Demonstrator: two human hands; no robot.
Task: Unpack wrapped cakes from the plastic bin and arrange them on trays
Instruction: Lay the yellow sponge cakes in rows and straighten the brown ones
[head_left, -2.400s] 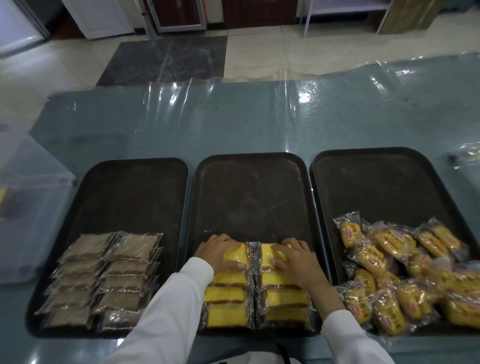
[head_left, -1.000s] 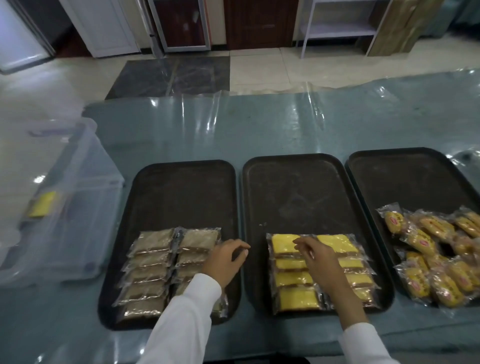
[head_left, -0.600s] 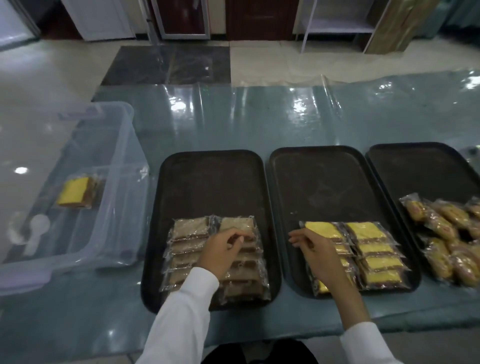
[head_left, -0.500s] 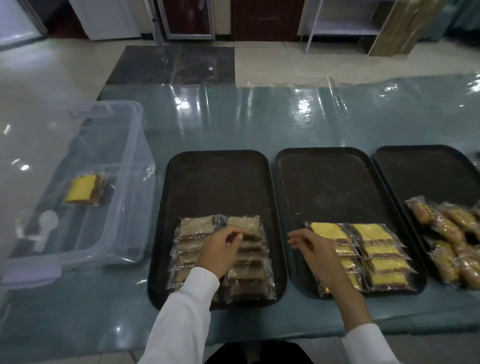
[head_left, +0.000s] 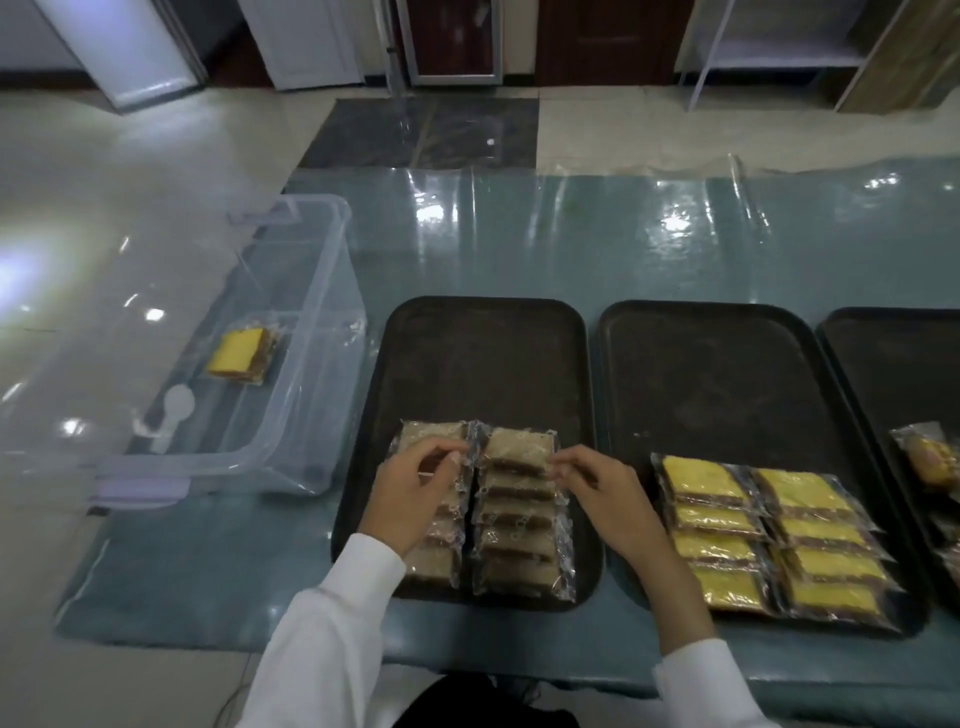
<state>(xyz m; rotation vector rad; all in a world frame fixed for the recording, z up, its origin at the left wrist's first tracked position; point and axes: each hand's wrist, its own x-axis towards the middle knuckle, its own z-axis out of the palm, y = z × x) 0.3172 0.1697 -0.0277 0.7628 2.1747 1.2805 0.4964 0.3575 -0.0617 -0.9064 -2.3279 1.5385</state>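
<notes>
**A:** Where are we?

**B:** Tidying, I'd say. Both hands are over the brown wrapped cakes (head_left: 519, 452) on the left tray (head_left: 488, 332). Left hand (head_left: 410, 493) pinches the wrapper edge at the top; right hand (head_left: 597, 483) pinches the top-right packet's corner.

**A:** Next?

**B:** One yellow cake (head_left: 239, 353) sits in the plastic bin (head_left: 311, 291) at the left of the surface. I'd let go, reach left and fetch it.

A glossy clear plastic sheet (head_left: 571, 234) covers the blue table (head_left: 208, 571); white doors (head_left: 301, 41) and a metal shelf frame (head_left: 779, 52) stand beyond.
</notes>
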